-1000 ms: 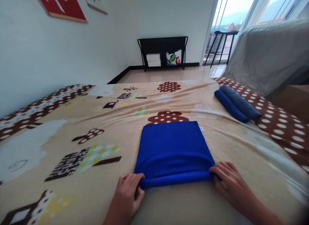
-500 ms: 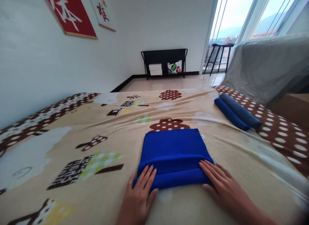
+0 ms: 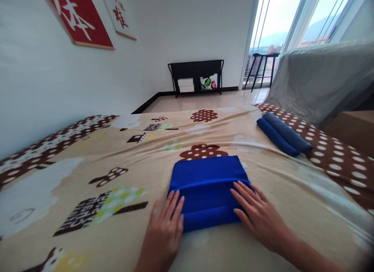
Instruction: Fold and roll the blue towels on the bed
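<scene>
A bright blue folded cloth (image 3: 207, 170) lies flat on the patterned blanket (image 3: 152, 163) in front of me, with a fold running across its near side and a small white tag at its right edge. Flat on the cloth's left near corner rests my left hand (image 3: 166, 223), fingers extended. My right hand (image 3: 257, 213) lies with fingers spread over the right side of the cloth. Neither hand grips it. To the right, farther off, two rolled cloths, one blue (image 3: 276, 137) and one grey-blue (image 3: 288, 132), lie side by side on the blanket.
Beyond the bed, a black rack (image 3: 196, 75) holding white boxes stands against the wall. A black stool (image 3: 263, 67) is by the window. At the right are a covered piece of furniture (image 3: 324, 77) and a cardboard box (image 3: 350, 129). Scrolls (image 3: 78, 20) hang on the left wall.
Both hands have slid slightly forward over the cloth, the right one also inward to the left. A crease on the cloth has shifted away from me. The view has turned a little.
</scene>
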{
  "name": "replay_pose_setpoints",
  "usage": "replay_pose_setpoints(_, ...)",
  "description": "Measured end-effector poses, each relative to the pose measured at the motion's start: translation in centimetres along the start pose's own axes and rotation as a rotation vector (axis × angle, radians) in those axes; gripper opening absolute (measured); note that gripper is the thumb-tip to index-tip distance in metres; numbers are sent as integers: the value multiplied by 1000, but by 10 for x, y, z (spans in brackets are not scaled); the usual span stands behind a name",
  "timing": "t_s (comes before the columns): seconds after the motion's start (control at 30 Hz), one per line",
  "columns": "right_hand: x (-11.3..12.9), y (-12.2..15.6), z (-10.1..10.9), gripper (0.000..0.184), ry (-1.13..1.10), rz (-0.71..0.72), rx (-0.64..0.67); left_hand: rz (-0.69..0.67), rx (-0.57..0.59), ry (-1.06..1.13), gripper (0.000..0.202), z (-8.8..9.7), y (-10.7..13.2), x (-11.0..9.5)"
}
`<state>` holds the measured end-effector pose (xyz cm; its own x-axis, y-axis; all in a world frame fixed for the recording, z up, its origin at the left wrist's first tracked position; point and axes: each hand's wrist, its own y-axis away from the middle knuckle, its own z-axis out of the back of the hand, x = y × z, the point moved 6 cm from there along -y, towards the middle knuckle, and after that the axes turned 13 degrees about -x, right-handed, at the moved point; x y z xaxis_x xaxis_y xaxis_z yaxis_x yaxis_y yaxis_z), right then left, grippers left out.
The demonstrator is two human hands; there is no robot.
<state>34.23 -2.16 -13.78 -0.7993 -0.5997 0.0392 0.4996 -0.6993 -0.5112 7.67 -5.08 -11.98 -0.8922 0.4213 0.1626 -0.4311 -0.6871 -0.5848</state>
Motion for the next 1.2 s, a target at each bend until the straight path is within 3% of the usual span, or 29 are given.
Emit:
replay_pose_setpoints(0.07,22,-15,-6,53,-107,79,98,-63,67,100,55,-5,-20,-24)
replay_pose_setpoints(0.13,25,-24,-15,53,-197,84,195,-109,171,190,54,-17,-32,-32)
replay_pose_setpoints(0.2,0,-22,-20,53,-212,-17,228,-78,234,206,51,-29,-29,-12)
replay_pose_setpoints(0.27,-36,-11,-19,51,-196,-133,225,30,241,168,48,-35,-15,27)
replay_pose_setpoints(0.37,-64,-5,-11,50,-205,-198,214,195,170,107,44,-27,-3,67)
replay_pose_setpoints(0.4,-60,-10,-9,50,-222,-183,210,203,143,110,44,-23,-8,66)
replay_pose_setpoints(0.47,-37,-31,-11,50,-301,-97,238,94,144,188,46,-20,-30,42)
replay_pose_setpoints(0.53,-8,-54,-18,51,-417,18,321,-110,211,333,50,-27,-55,7)
replay_pose_setpoints(0.6,2,-67,-29,53,-492,81,404,-244,306,438,54,-43,-68,-10)
replay_pose_setpoints(0.67,-22,-66,-37,54,-459,23,412,-210,366,430,54,-62,-65,9)
replay_pose_setpoints(0.73,-66,-52,-41,55,-357,-101,377,-68,366,345,52,-77,-51,50)
replay_pose_setpoints(0.83,-113,-34,-38,56,-211,-221,283,106,278,220,47,-79,-35,98)
replay_pose_setpoints(0.9,-106,-41,-37,56,-183,-189,208,87,243,214,46,-76,-44,92)
replay_pose_setpoints(1.0,-62,-75,-48,55,-239,-24,166,-108,302,332,51,-80,-76,46)
replay_pose_setpoints(1.07,-43,-95,-61,55,-280,58,198,-185,351,385,55,-92,-93,27)
replay_pose_setpoints(1.13,-53,-102,-73,55,-270,47,216,-141,353,363,57,-106,-99,37)
replay_pose_setpoints(1.2,-85,-99,-81,55,-219,-38,191,-31,324,306,56,-117,-94,64)
